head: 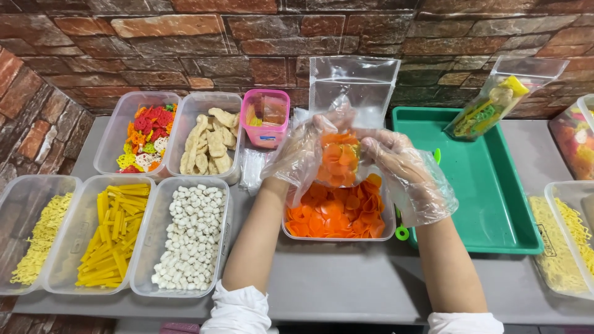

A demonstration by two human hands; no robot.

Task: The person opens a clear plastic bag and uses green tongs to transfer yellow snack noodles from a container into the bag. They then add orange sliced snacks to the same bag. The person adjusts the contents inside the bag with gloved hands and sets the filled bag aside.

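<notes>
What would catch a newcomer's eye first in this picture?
Most likely the centre: two gloved hands, left hand and right hand, hold a clear bag with orange chips going in, above a tub of orange chips. At left, tubs show bright yellow sticks and white pellets. At right lies a green tray with a filled bag leaning at its far corner.

A clear tub of yellow noodles [38, 238] is sitting at the far left, touching a tub of yellow sticks [114, 232] and one of white pellets [192, 235]. Behind them, tubs of multicoloured flower crackers [147, 136] and beige crackers [210, 143] are standing beside a pink container [266, 117]. A filled bag [489, 105] is leaning in the green tray [489, 204].
</notes>
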